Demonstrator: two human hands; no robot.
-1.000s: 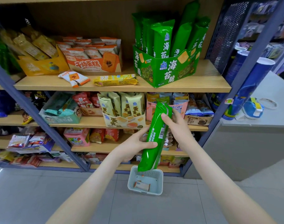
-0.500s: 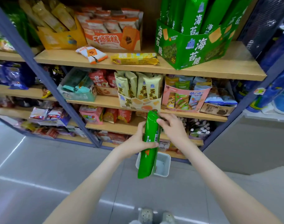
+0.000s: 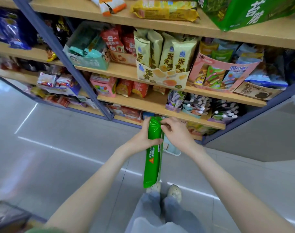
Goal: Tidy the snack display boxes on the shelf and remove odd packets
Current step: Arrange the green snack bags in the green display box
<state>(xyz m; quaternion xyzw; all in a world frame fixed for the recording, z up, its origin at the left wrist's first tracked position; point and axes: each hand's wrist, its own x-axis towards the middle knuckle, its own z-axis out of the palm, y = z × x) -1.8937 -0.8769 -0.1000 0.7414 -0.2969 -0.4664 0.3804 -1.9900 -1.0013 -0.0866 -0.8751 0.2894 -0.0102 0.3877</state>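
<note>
A long green snack packet [image 3: 152, 158] hangs upright in front of me, below the shelves. My left hand [image 3: 142, 140] grips it around its upper part. My right hand [image 3: 174, 132] pinches its top end from the right. A pale plastic basket [image 3: 171, 149] sits on the floor behind the packet, mostly hidden by my hands. The green display box [image 3: 247, 12] is at the top right on the upper shelf [image 3: 244, 35]. Two loose packets lie on that shelf: a yellow packet [image 3: 165, 11] and an orange-white packet [image 3: 109, 4].
The middle shelf holds a teal box [image 3: 87, 59], a cream box of tall packets [image 3: 161, 78], a pink box [image 3: 227, 71] and a brown box [image 3: 257, 92]. Blue shelf posts [image 3: 67, 64] slant down to the grey floor. My shoes [image 3: 173, 190] stand below the packet.
The view has tilted down, so the shelves moved up in frame. The green packet came lower with both hands on it and now hangs over my shoes.
</note>
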